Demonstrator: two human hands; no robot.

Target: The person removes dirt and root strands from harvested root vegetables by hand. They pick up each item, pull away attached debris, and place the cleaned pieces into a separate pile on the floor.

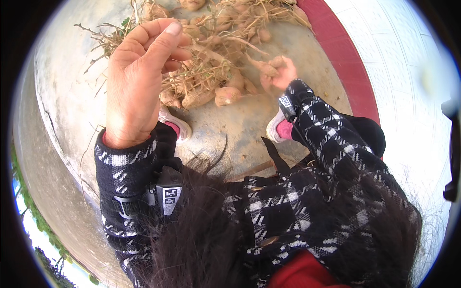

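Note:
My left hand point(138, 72) is raised above the near left side of a heap of sweet potatoes point(201, 97). Its fingers are loosely curled and apart, and nothing shows between them. To the right of the heap, my right hand point(282, 75) grips a sweet potato point(268, 68) whose thin end points up and left. Dry stems and roots point(212, 68) tangle through the heap. A reddish, blunt-ended sweet potato point(227, 96) lies at its near edge. My left hand hides part of the stems.
The heap rests on a stained concrete floor point(223, 133) between my two shoes, the left shoe point(182, 126) and the right shoe point(273, 127). A red tile border point(345, 54) and a white tiled surface point(399, 72) run along the right. Loose twigs point(95, 36) stick out at the left.

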